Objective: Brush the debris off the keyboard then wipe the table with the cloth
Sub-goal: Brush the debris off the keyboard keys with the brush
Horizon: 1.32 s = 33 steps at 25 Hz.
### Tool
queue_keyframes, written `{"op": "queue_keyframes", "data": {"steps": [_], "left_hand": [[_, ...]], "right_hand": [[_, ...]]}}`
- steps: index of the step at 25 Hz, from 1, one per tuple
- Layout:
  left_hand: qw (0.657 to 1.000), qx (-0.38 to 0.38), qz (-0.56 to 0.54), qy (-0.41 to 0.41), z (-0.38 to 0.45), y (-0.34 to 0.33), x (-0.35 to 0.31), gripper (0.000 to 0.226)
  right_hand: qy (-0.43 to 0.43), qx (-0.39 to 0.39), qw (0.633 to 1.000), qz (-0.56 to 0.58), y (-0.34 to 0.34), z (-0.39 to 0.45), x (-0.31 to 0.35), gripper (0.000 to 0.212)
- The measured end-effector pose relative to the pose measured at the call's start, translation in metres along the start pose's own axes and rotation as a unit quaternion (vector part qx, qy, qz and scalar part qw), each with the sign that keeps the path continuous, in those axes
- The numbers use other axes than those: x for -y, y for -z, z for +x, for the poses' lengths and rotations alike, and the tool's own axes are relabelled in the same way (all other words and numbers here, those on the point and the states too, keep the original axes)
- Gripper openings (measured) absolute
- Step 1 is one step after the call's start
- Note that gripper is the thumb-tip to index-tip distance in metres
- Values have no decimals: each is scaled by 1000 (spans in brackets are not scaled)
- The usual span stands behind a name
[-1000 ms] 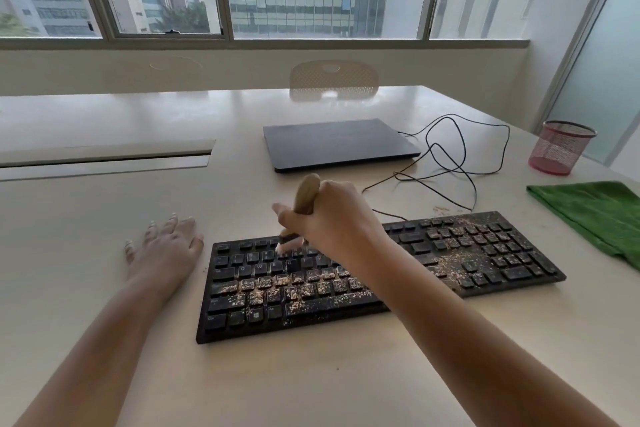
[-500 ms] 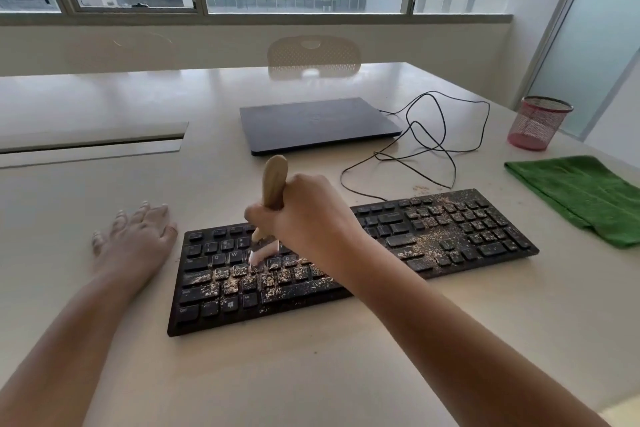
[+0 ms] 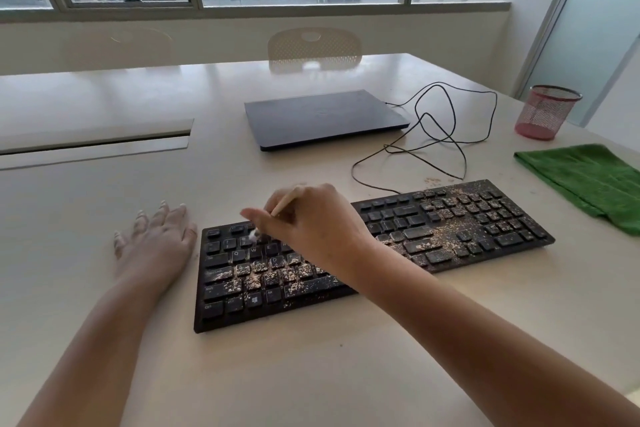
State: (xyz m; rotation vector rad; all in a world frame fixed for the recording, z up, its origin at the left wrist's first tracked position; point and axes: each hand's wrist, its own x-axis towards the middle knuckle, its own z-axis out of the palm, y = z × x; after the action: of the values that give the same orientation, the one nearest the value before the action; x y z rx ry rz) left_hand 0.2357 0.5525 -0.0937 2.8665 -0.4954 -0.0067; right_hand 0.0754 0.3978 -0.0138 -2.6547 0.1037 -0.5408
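The keyboard (image 3: pixel 374 253) lies on the tabletop (image 3: pixel 311 374), nearest the viewer. Debris (image 3: pixel 273 276) sits on its keys, left of centre and toward the right end; a few crumbs lie on the tabletop just behind its right end. The left hand (image 3: pixel 156 239) rests flat on the tabletop, just left of the keyboard. The right hand (image 3: pixel 311 222) is over the keyboard's upper left rows, holding a brush (image 3: pixel 254 236). Behind the keyboard lies a laptop (image 3: pixel 323 118); a cable (image 3: pixel 433 135) loops to the laptop's right. The cloth (image 3: pixel 588 180) lies right of the keyboard, a cup (image 3: pixel 547 111) behind it. A chair (image 3: pixel 313 48) stands beyond the far edge.
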Motion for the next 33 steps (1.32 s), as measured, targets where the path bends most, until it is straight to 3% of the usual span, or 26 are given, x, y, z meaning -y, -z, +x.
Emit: {"op": "queue_keyframes", "data": {"steps": [3, 6, 9, 18, 25, 30, 33], "left_hand": [[1000, 3, 4, 0, -3, 1, -2, 52], [1000, 3, 7, 3, -1, 1, -2, 52], [1000, 21, 22, 7, 1, 0, -4, 51], [1000, 9, 12, 8, 6, 0, -6, 51], [1000, 10, 10, 6, 5, 1, -8, 51], [1000, 11, 10, 10, 7, 1, -8, 53], [1000, 13, 11, 11, 8, 1, -9, 53]], "right_hand": [[-31, 19, 999, 9, 1, -1, -1, 53], [-2, -13, 997, 70, -3, -2, 1, 47], [22, 15, 997, 74, -12, -5, 2, 39], [10, 8, 983, 182, -18, -9, 2, 25], [-47, 40, 987, 148, -6, 30, 20, 42], [-51, 98, 992, 60, -20, 31, 38, 33], [-56, 82, 993, 66, -18, 27, 40, 30]]}}
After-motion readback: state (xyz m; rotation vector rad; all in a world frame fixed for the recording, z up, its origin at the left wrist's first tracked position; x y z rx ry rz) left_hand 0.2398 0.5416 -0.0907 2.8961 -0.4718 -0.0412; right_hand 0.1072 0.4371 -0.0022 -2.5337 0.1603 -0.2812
